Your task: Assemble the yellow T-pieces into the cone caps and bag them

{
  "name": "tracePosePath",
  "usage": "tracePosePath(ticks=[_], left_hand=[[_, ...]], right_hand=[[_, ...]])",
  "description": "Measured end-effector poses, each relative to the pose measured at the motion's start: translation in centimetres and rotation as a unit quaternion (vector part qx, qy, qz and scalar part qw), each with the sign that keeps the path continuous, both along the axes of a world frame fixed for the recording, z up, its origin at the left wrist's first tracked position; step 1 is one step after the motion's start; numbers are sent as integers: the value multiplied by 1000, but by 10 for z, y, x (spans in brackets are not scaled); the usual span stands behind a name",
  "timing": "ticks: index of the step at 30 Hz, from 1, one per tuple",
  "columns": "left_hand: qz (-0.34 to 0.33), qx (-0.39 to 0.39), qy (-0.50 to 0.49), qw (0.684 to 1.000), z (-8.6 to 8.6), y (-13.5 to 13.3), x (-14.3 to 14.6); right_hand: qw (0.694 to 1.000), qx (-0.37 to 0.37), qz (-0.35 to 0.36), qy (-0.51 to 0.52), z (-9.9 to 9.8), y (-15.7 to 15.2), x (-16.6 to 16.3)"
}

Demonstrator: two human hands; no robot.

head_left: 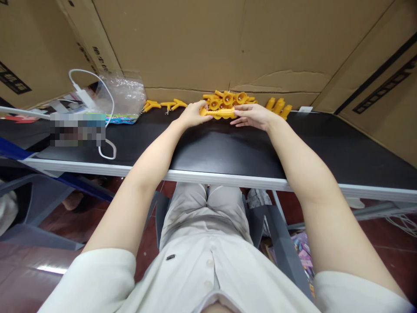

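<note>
Left hand (pixel 194 114) and right hand (pixel 256 115) are curled, a slender yellow plastic piece (pixel 224 113) being pinched between them; yellow cup-shaped plastic parts (pixel 228 99) are heaped at twelve o'clock, branched yellow plastic parts (pixel 177 104) laid at nine, on the flat black tabletop (pixel 224 150).

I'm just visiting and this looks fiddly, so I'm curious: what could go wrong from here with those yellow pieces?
The yellow part might slip: the left hand pinches one end with its fingertips, while the right hand's fingers are at the other.
The loose pile just behind the hands could get knocked and scatter.
The yellow pieces close by the right wrist could be nudged out of place.
</note>
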State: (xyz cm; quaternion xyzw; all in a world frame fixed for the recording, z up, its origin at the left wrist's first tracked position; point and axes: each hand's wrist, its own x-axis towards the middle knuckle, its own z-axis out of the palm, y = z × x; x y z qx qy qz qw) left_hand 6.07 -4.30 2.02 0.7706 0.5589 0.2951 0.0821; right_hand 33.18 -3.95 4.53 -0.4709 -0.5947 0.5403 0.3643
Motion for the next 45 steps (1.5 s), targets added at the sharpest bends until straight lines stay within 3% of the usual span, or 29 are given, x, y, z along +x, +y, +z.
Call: tracePosePath(ticks=[5,16,45], left_hand=[[-1,-2,1,1000,3,-4,3],[-25,28,2,999,-9,13,-5],[-31,32,6,999,-10,13,-4]], right_hand=[[1000,9,2,-9,-2,1,-1],[1000,19,-14,-8,-1,-3,-5],[998,25,-49,12,-1,0,-5]])
